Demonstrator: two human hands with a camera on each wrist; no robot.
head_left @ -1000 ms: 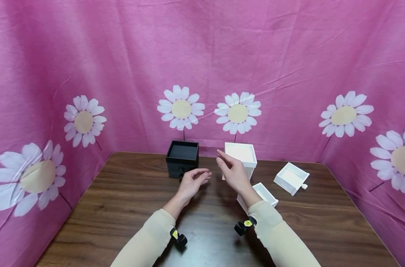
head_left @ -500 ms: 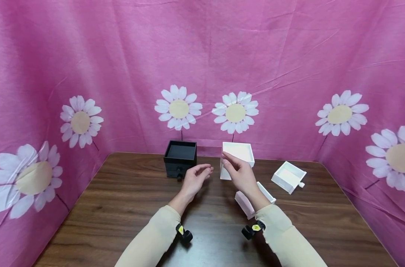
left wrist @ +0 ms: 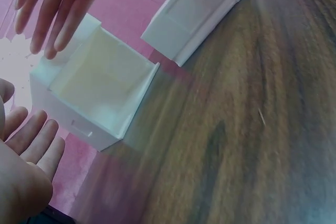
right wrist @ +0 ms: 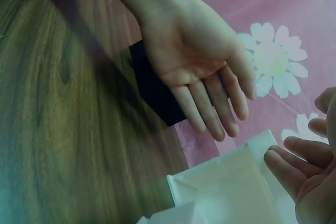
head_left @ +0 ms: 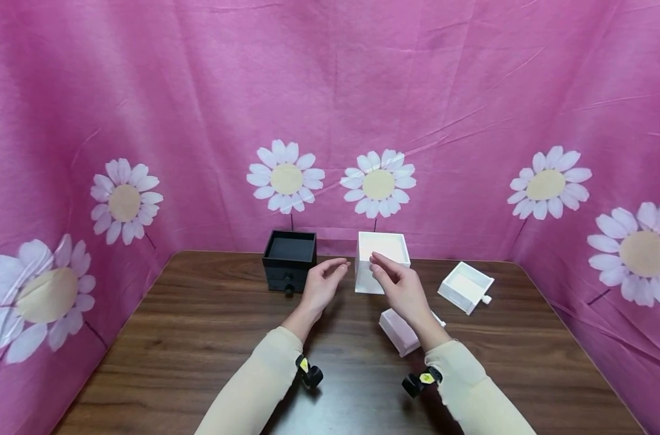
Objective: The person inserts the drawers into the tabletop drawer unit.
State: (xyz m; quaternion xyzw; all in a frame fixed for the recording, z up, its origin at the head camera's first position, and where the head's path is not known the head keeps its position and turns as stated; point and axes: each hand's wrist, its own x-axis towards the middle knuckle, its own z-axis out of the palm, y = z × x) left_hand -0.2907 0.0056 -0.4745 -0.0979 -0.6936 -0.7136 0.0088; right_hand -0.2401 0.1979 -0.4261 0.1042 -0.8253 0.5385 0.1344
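Both hands hover over the table with nothing in them. My left hand (head_left: 321, 287) is relaxed, its fingers slightly bent, between a small black drawer box (head_left: 290, 266) with round knobs and a white box (head_left: 365, 275). My right hand (head_left: 403, 290) hangs just in front of the white box, thumb and fingers apart, hiding part of its front. In the left wrist view, the white box (left wrist: 100, 82) shows a hollow, open front. One white drawer (head_left: 399, 332) lies below my right forearm, partly covered by it. Another white drawer (head_left: 466, 287) with a knob sits farther right.
The boxes stand near the back edge of a brown wooden table (head_left: 199, 338). A pink curtain (head_left: 330, 109) with printed daisies surrounds the back and sides. Each sleeve carries a small black wrist camera (head_left: 310, 374).
Both hands have drifted to the right relative to the boxes, uncovering more of the white box and the nearer drawer's side. The view has turned slightly right. The boxes and drawers stay put.
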